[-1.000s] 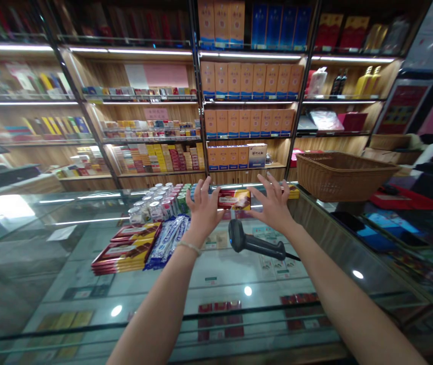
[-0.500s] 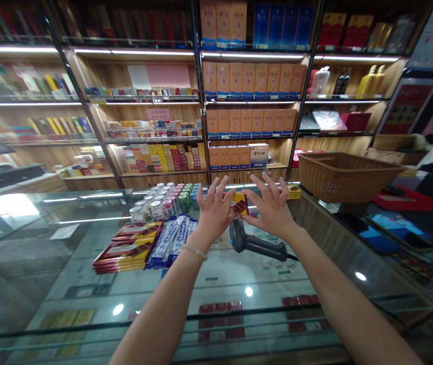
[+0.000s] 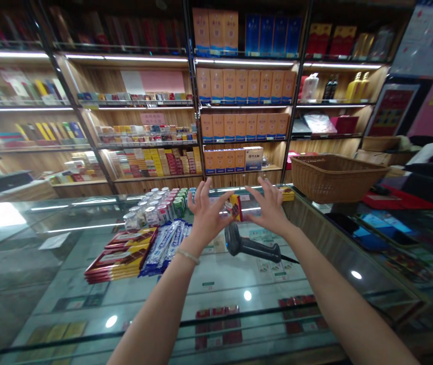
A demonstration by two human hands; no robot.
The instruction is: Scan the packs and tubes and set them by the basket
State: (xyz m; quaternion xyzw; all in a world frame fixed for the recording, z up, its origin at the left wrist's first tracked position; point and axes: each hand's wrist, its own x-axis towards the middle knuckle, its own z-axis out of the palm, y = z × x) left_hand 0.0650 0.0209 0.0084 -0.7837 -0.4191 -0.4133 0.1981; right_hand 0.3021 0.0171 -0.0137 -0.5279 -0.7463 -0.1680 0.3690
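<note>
Over the far part of a glass counter, my left hand and my right hand hold a small yellow and red packet between them. The packet stands on end, turned edge-on, pinched by the thumbs and first fingers while the other fingers fan out. A black barcode scanner lies on the glass just below both hands.
Stacked red and brown bars, blue and white packets and small jars sit to the left. A wicker basket stands at the right. Shelves of boxes fill the back wall.
The packet has turned from lying flat and wide to standing edge-on. My hands have closed in toward each other around it.
</note>
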